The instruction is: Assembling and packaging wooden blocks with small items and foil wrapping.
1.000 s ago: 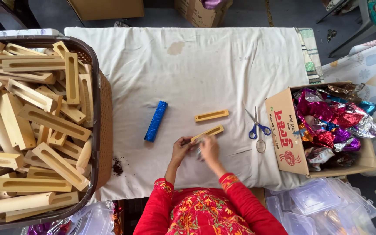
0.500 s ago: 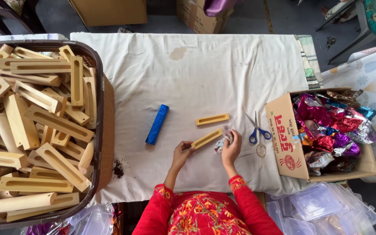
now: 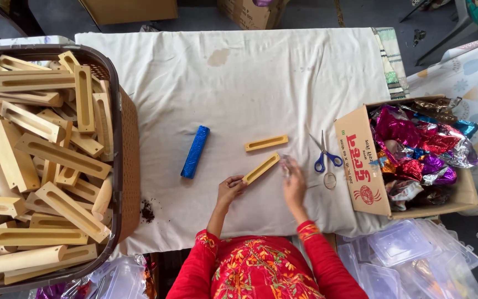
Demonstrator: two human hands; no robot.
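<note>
- Left hand [image 3: 229,191] pinches the near end of the mould [image 3: 261,168]; keep it flat on the counter [image 3: 239,83].
- Right hand [image 3: 294,185], just right of it, pinches a clear wrapper [image 3: 286,164]; lay it squarely.

Scissors [image 3: 326,156] between mould [image 3: 266,143] and box [image 3: 360,166]

A small home workshop for hand packing, by the look of it. A cloth-covered table [image 3: 283,72] fills the middle, with a basket [image 3: 121,166] of identical wooden moulds [image 3: 40,160] at left. At right sit a cardboard box [image 3: 360,166] of foil wrappers [image 3: 416,144] and stacked clear plastic trays [image 3: 405,260].
</note>
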